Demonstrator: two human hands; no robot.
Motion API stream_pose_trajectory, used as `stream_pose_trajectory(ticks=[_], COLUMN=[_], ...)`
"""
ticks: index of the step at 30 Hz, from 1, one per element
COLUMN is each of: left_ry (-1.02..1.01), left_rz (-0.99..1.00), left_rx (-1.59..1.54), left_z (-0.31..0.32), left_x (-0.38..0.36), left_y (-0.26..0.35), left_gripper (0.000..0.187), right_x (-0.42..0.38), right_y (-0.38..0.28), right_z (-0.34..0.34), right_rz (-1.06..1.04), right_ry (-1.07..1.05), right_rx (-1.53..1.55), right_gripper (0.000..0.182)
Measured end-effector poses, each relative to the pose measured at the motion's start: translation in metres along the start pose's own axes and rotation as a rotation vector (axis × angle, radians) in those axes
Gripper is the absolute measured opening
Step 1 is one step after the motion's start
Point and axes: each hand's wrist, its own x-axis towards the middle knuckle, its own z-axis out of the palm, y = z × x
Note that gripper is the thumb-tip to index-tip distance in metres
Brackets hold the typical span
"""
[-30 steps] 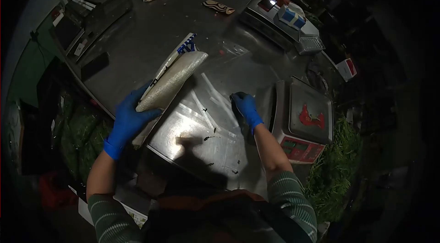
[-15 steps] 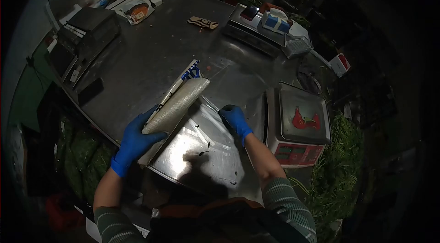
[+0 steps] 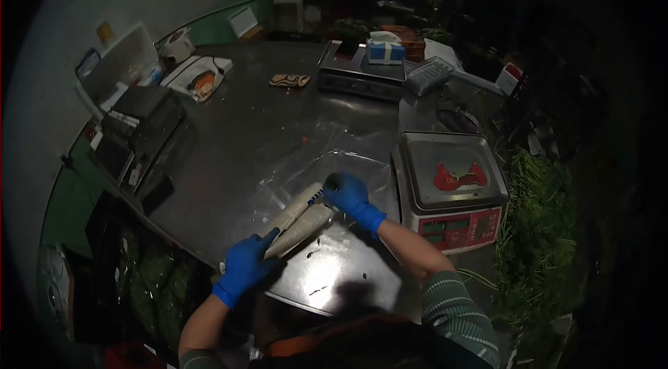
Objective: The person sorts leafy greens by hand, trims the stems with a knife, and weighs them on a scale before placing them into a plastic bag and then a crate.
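Both my hands wear blue gloves. My left hand (image 3: 245, 266) grips the near end of a pale rolled bundle (image 3: 300, 223) with a white and blue printed sheet along it. The bundle lies low over the steel table (image 3: 236, 153). My right hand (image 3: 346, 192) is at the bundle's far end, fingers closed over it. A clear plastic sheet (image 3: 327, 167) lies flat on the table just beyond my right hand.
A digital scale (image 3: 451, 187) with a red item on its pan stands right of my right hand. A second flat machine (image 3: 362, 71) with a blue and white box sits at the back. Dark devices (image 3: 142, 129) line the left edge. Green bundles (image 3: 539, 230) lie beside the table, right.
The bundle has come down from a raised, tilted position to lie low over the table. My right hand moved left from the plastic sheet onto the bundle's far end. The camera tilted up.
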Motion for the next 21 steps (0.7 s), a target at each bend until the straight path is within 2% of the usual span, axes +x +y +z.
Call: stream_pose_trajectory(ticks=[1,2,3,5,6,8,9,11,13,15,16,18,20,21], left_ry=[0.0,0.005,0.004,0.071,0.108,0.144,0.155,0.121,0.102,0.164,0.169,0.231,0.214,0.197], left_rz=[0.029,0.059,0.055,0.094,0.065,0.064,0.045,0.024,0.008,0.029,0.038,-0.119,-0.214,-0.238], left_rx=[-0.006,0.023,0.039,0.03,-0.012,-0.038,-0.076,-0.18,-0.265,-0.308,-0.31,-0.467,-1.106,-1.119], left_z=[0.003,0.002,0.003,0.011,0.012,0.013,0.015,0.012,0.012,0.028,0.035,0.043,0.023,0.006], left_x=[0.004,0.012,0.013,0.018,0.022,0.034,0.033,0.034,0.036,0.043,0.043,0.045,0.038,0.034], left_y=[0.001,0.007,0.012,0.008,0.007,0.007,0.008,0.026,0.029,0.021,0.016,0.006,0.025,0.039], left_gripper=[0.059,0.06,0.061,0.062,0.062,0.063,0.063,0.06,0.056,0.053,0.053,0.041,0.036,0.042], right_x=[-0.007,-0.002,0.002,0.019,0.017,0.003,-0.002,0.025,0.016,-0.011,-0.022,-0.048,-0.075,-0.084], right_y=[-0.008,-0.012,-0.029,-0.035,-0.042,-0.061,-0.07,-0.055,-0.064,-0.092,-0.103,-0.109,-0.095,-0.082], right_z=[0.015,0.029,0.018,0.018,0.019,0.023,0.029,0.038,0.029,0.032,0.027,0.004,-0.013,-0.013], right_rz=[-0.212,-0.283,-0.357,-0.211,-0.221,-0.659,-0.643,-0.432,-0.451,-0.709,-0.656,-0.608,-0.258,-0.103], right_ry=[0.045,-0.087,-0.024,0.23,0.259,-0.006,-0.048,0.03,0.026,0.09,0.08,0.282,0.439,0.435], right_rx=[-0.039,-0.113,-0.193,-0.043,-0.045,-0.202,-0.307,-0.217,-0.112,-0.152,-0.164,0.212,0.382,0.316], right_gripper=[0.018,0.018,0.017,0.015,0.015,0.014,0.013,0.011,0.011,0.012,0.013,0.014,0.015,0.031])
